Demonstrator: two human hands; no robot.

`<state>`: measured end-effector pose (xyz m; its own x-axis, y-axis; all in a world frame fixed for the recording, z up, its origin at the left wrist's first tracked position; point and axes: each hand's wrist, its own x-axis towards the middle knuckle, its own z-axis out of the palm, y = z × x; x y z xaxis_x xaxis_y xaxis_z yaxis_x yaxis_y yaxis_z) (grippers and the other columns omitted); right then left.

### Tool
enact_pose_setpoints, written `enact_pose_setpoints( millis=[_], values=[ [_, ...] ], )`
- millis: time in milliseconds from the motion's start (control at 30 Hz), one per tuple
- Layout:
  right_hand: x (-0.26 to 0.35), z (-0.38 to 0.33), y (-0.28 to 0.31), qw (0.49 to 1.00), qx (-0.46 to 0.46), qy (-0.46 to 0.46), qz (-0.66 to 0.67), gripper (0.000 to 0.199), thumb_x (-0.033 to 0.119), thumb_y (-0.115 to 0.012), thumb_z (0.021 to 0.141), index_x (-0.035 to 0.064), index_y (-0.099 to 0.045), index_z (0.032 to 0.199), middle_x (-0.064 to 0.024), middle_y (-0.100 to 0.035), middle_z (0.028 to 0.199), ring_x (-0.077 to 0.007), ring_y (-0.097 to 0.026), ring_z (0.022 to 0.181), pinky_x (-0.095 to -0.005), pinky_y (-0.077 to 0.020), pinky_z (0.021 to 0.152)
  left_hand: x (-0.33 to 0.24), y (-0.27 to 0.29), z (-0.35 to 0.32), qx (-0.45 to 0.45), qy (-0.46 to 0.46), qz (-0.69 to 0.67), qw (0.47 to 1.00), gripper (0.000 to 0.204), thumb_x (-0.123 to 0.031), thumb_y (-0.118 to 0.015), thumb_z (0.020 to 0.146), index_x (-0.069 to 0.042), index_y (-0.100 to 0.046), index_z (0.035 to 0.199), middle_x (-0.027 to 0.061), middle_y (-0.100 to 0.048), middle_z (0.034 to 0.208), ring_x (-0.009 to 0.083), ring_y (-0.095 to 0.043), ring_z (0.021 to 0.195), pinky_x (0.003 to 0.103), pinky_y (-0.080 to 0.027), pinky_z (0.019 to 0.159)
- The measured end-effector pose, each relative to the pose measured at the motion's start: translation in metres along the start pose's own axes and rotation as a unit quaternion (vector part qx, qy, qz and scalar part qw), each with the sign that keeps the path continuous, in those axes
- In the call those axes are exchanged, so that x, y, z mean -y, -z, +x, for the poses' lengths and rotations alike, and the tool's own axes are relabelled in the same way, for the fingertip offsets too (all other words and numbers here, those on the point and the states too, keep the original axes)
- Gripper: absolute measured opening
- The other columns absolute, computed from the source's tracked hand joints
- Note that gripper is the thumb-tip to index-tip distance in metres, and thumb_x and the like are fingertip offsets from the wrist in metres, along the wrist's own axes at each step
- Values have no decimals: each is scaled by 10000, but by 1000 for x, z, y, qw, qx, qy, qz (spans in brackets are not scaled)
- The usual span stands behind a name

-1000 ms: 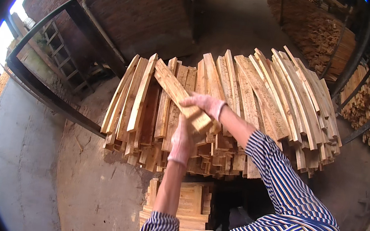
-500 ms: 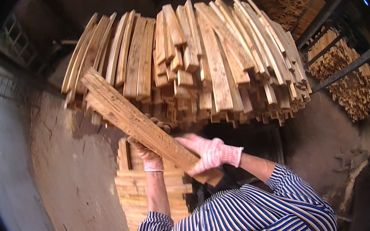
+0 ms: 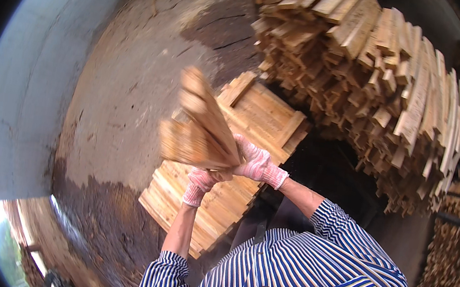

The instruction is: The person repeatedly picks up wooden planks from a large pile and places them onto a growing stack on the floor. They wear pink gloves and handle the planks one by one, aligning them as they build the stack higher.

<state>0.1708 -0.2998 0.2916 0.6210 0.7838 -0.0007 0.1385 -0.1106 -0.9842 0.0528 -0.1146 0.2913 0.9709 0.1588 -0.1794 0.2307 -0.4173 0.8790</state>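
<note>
Several wooden boards [image 3: 201, 126] are held up in front of me in both gloved hands, their far ends fanned apart and smeared by motion. My left hand [image 3: 207, 182], in a pink and white knitted glove, grips the near end from below; most of its fingers are hidden under the wood. On the right side of the same end, my right hand [image 3: 252, 158], gloved alike, is closed round the boards. Below them lies a low, neat stack of pale boards [image 3: 199, 211] laid side by side, with a few crosswise pieces at its far part.
A large heap of loose boards [image 3: 357, 73] rises at the far right, ends jutting toward me. A pale wall [image 3: 31, 92] curves along the left, beside a dirt floor [image 3: 128, 92] with dark patches. More stacked wood [image 3: 450, 248] stands at the right edge.
My view has turned left, so the heap now lies further right. The boards have swung from slanting across me to pointing away, and their ends have spread. Both hands still hold them.
</note>
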Motion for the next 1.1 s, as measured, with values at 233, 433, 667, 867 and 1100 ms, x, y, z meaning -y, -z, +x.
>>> enact_pose_setpoints(
  millis=[233,433,667,867,1100],
  values=[
    [-102,27,-84,978,86,-123,-146,857,504,-834,702,82,-478,1357,-172,-631,1216,-337,-608,1170,-407,-496,971,106,5,-9,18,100,-38,994,669,-238,-817,801,-56,-498,1360,57,-654,1251,253,-627,1130,395,-500,987],
    [-88,2,-70,986,38,-88,-134,1116,664,-704,785,66,-195,1579,-191,-492,1464,-346,-482,1351,-376,-418,1095,142,-19,-4,-160,180,-574,783,189,-203,-680,901,-76,-725,1034,50,-724,926,180,-684,879,357,-549,802],
    [-148,46,8,963,37,-142,-228,794,523,-571,933,168,-279,1580,-155,-334,1597,-296,-368,1448,-350,-301,1191,182,-105,57,-310,265,-662,629,409,-379,-734,891,-124,-660,1202,40,-688,1075,192,-655,1017,410,-552,902],
    [-262,114,25,885,200,-216,-361,654,445,-553,968,338,-301,1563,-216,-331,1581,-352,-385,1433,-401,-373,1143,187,-122,73,-245,266,-688,629,740,-417,-779,828,-81,-481,1415,132,-574,1340,335,-532,1244,520,-425,1090],
    [-214,94,10,951,182,-186,-168,1003,710,-600,815,195,-233,1594,-212,-222,1629,-363,-227,1503,-462,-199,1226,185,-129,121,-261,237,-676,647,722,-483,-755,853,-121,-489,1418,95,-602,1315,308,-586,1186,514,-519,987]
  ],
)
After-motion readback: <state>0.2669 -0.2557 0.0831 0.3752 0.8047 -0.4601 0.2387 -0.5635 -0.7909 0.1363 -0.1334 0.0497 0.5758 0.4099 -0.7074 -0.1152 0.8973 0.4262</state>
